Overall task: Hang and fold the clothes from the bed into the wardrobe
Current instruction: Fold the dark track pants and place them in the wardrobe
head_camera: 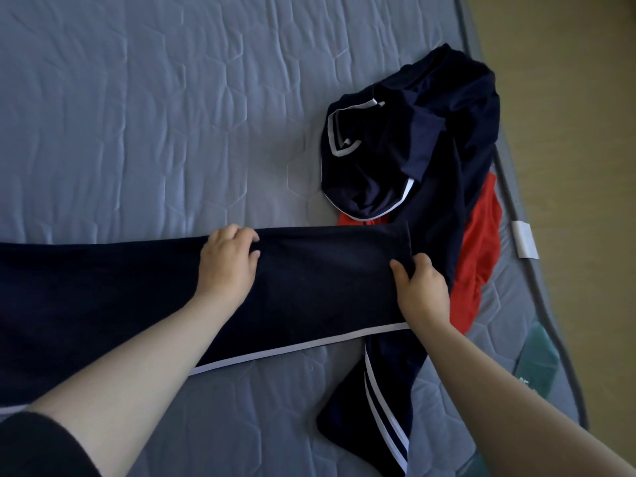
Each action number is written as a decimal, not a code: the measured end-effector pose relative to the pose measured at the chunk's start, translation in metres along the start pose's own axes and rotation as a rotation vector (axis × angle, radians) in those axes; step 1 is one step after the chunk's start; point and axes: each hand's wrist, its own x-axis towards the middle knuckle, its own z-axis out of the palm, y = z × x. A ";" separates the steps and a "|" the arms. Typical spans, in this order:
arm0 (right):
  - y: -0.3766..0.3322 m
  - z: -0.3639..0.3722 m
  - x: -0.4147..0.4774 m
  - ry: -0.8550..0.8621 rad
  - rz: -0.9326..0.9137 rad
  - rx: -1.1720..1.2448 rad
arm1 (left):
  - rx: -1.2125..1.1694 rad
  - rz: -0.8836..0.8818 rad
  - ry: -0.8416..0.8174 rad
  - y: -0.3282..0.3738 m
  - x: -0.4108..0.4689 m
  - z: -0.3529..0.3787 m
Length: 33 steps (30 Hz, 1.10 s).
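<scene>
Quilted grey mattress (137,115) — navy trousers (309,287) spread, tan floor (568,98) beside.

floor (568,98): yellowish, at my right beyond the bed (137,115) | white tag (525,239): wrapped over the bed's edge | green label (538,359): nearer me by that edge, print unreadable | black sleeve (38,445): mine, lower left corner

I count two hands, left hand (230,259) and right hand (421,287); one red garment (481,242); one bed (137,115); navy garments (309,277), at least two.
</scene>
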 end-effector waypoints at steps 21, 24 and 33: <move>-0.123 0.067 -0.150 -0.218 -0.464 -0.015 | -0.341 -0.355 0.057 -0.100 -0.137 -0.055; -0.164 0.092 -0.180 -0.274 -0.508 -0.037 | -0.371 -0.435 0.083 -0.145 -0.164 -0.078; -0.276 0.193 -0.272 -0.362 -0.507 -0.031 | -0.409 -0.601 0.108 -0.291 -0.213 -0.140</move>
